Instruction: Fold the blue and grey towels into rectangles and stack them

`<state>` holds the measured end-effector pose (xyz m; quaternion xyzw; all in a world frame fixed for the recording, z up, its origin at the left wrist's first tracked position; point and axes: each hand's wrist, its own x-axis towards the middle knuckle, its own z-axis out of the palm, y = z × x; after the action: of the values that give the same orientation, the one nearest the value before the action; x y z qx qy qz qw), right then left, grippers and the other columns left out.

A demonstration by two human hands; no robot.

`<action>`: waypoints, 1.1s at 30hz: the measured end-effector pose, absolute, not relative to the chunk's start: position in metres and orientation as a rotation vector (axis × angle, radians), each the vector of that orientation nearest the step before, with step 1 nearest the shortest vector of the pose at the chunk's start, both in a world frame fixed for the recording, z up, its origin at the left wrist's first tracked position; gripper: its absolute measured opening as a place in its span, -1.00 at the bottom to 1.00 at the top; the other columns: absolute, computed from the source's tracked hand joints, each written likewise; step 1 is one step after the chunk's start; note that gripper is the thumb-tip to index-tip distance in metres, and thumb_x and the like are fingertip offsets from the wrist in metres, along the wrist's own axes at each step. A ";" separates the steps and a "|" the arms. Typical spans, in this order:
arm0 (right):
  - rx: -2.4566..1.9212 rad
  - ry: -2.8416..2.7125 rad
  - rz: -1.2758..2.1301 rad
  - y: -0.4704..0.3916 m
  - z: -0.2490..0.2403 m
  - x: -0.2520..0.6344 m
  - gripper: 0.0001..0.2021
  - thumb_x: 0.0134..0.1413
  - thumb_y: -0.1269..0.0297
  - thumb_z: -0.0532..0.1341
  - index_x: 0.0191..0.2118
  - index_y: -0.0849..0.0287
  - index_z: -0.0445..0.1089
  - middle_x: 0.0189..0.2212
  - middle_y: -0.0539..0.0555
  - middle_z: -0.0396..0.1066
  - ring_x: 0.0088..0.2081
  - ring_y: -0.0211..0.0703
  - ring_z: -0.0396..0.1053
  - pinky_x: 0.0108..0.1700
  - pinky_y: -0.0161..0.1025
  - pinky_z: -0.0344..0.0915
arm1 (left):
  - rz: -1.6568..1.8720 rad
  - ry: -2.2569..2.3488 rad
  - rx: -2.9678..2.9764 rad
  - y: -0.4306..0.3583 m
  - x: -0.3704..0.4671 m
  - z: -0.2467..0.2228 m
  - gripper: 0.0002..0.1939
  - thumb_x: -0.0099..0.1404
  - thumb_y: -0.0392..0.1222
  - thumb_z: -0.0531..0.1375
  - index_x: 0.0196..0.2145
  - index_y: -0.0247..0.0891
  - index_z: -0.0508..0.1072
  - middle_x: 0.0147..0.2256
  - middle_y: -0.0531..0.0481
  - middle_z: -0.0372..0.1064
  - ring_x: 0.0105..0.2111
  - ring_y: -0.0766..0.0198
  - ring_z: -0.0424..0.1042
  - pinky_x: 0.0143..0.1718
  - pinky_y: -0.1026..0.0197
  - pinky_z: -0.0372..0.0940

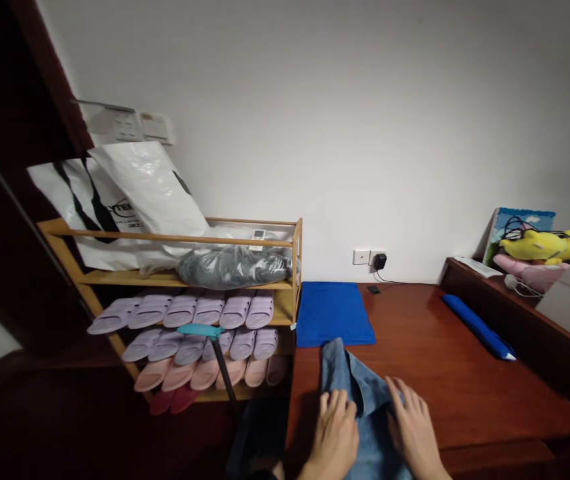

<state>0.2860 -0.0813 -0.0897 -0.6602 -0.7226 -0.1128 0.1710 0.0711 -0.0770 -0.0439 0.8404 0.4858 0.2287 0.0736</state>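
Observation:
A faded blue denim garment point(372, 390) lies on the near part of the reddish-brown wooden desk point(415, 333), its far end split by a dark gap into two flaps. Which part of the garment this is, I cannot tell. On its left side my left hand point(337, 430) has its fingers curled onto the fabric. My right hand point(412, 423) grips the opposite edge, thumb toward the cloth. Just beyond the denim's far tip is a flat, folded bright blue cloth point(335, 313).
Left of the desk stands a wooden rack point(299, 267) with lilac slippers point(209, 310), pink slippers point(205, 375) and white bags point(149, 193). A teal-topped pole point(222, 367) leans before it. A long blue item point(477, 327) lies right, beside a raised ledge point(515, 320) holding a yellow plush point(539, 247).

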 end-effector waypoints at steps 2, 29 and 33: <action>-1.765 -2.158 -0.250 -0.081 -0.096 0.262 -0.41 0.12 0.36 -0.05 0.29 -0.03 -0.09 0.25 0.05 0.05 0.22 0.02 0.04 0.14 0.05 0.08 | 0.634 1.299 2.506 -0.076 0.082 -0.043 -0.61 0.20 -0.24 0.06 0.00 -0.16 0.35 0.13 -0.13 0.22 0.15 0.01 0.15 0.18 -0.15 0.00; -1.555 -2.037 -0.229 -0.084 -0.159 0.366 -0.69 0.10 0.24 0.09 -0.03 0.07 0.33 -0.15 0.10 0.43 -0.15 -0.09 0.39 -0.12 -0.19 0.36 | 0.384 1.210 2.355 -0.066 0.066 -0.053 -0.37 0.16 -0.15 0.10 0.20 -0.14 0.14 0.27 -0.08 -0.09 0.27 0.06 -0.13 0.26 -0.16 -0.22; -1.617 -1.945 -0.256 -0.080 -0.174 0.392 -0.69 0.03 0.14 0.09 -0.11 0.06 0.39 -0.16 0.12 0.46 -0.13 0.01 0.42 -0.13 -0.13 0.38 | 0.371 1.351 2.268 -0.067 0.030 -0.062 -0.38 0.10 -0.25 0.10 0.15 -0.13 0.22 0.26 -0.03 -0.03 0.26 0.12 -0.09 0.28 -0.12 -0.26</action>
<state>0.3918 -0.0803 -0.1735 -0.6078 -0.7309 -0.0962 0.2952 0.0300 -0.0667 -0.0618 0.8268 0.4924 0.1354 0.2357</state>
